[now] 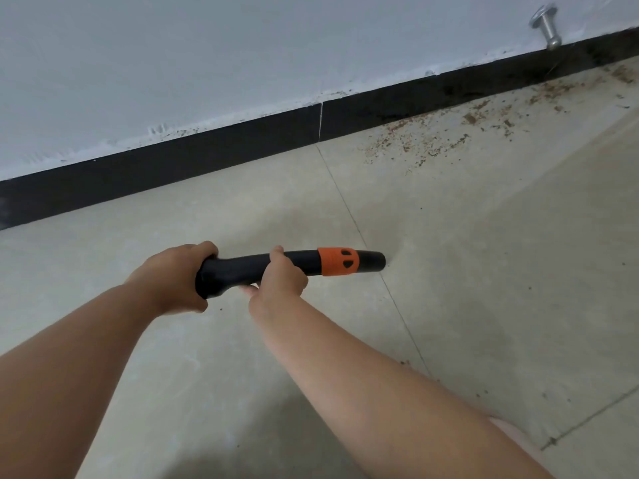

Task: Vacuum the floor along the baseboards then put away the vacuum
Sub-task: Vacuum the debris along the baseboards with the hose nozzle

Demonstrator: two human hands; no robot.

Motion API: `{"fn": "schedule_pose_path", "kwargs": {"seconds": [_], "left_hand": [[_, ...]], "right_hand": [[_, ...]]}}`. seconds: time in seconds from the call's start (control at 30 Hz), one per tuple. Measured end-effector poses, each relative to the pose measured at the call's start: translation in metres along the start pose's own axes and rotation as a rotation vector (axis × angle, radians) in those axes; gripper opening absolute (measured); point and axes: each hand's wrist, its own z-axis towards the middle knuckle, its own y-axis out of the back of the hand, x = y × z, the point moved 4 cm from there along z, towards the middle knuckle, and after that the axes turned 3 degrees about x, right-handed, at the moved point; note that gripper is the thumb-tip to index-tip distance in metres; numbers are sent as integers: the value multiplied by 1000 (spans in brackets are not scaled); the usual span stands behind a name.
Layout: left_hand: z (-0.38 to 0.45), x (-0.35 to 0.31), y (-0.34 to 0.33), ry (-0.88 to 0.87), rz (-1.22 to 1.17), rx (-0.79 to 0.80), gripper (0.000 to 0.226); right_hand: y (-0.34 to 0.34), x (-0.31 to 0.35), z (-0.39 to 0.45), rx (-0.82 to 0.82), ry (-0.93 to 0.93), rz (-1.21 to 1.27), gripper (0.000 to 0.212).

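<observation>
The black vacuum wand (294, 267) with its orange collar (337, 261) lies mid-frame, tip toward 3 o'clock. Left hand (179, 278) wraps its butt; right hand (281, 281) curls round the middle. Brown debris (432, 140) litters the floor (484, 271) by the black baseboard (207, 153) at 1 o'clock.

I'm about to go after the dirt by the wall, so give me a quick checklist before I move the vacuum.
1. Left hand grips the back of the vacuum: ok.
2. Right hand grips the middle: ok.
3. Nozzle aimed at the crumbs: not ok, they lie farther off, along the baseboard.
4. Way to the crumbs free: ok, only bare floor.
5. Door stopper above the far crumbs: not ok, mind it.
6. Vacuum running: cannot tell.
</observation>
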Motion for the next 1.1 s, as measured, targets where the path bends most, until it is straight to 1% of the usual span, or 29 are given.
{"fn": "schedule_pose_path", "kwargs": {"seconds": [0.2, 0.3, 0.43, 0.57, 0.67, 0.77, 0.93, 1.1], "left_hand": [[16, -41, 6, -82, 19, -10, 37], [25, -56, 12, -113, 26, -12, 38], [19, -42, 21, -106, 57, -19, 38], [1, -16, 27, -32, 77, -30, 40], [-6, -7, 31, -27, 96, -34, 40], [-8, -7, 31, -41, 129, -5, 41], [2, -45, 25, -94, 154, 23, 41], [15, -79, 36, -70, 178, -50, 44]], "right_hand": [[10, 40, 6, -39, 120, 33, 42], [16, 53, 8, -68, 137, 59, 42], [10, 38, 3, -20, 91, 85, 48], [-4, 17, -5, 33, 31, 66, 45], [-10, 5, -11, 64, 8, 66, 41], [-5, -2, -14, 62, 0, 76, 38], [12, 31, -4, 1, 83, 111, 42], [12, 74, 5, 26, 131, 15, 47]]}}
